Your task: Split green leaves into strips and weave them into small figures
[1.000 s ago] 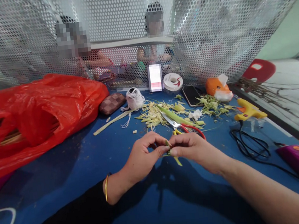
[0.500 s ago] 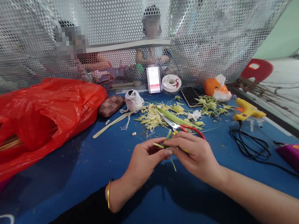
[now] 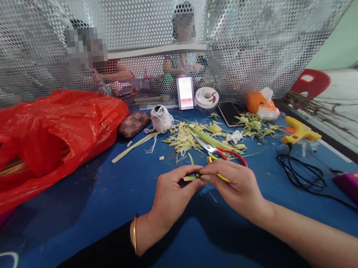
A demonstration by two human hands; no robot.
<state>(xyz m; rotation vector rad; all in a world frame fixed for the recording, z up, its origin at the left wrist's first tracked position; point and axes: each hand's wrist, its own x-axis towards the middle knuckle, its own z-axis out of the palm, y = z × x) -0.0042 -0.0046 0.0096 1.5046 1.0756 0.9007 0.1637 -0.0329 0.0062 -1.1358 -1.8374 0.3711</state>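
Pinched between the fingertips of my left hand (image 3: pixel 169 199) and my right hand (image 3: pixel 239 187) is a small green leaf piece (image 3: pixel 189 178). Its pale strip points left and thin ends stick out above and below. The fingers hide most of the piece, so its full shape cannot be made out. Just behind my right hand lie scissors (image 3: pixel 211 149) with red and yellow handles, blades pointing away to the left; my right fingers cover part of a handle. Beyond the hands spreads a heap of pale green leaf scraps (image 3: pixel 182 138), with a long green leaf (image 3: pixel 207 138) across it.
A red plastic bag (image 3: pixel 90 113) fills the left. At the back stand a checkered pouch (image 3: pixel 134 124), white string (image 3: pixel 162 118), a ribbon spool (image 3: pixel 206 98), a lit phone screen (image 3: pixel 185 92) and a dark phone (image 3: pixel 229 114). A yellow glue gun (image 3: pixel 300 129) with cable lies right.
The leaf piece has turned a little between my fingertips, and its upper strip now leans left. Both hands stay close together. The whole view has shifted slightly.
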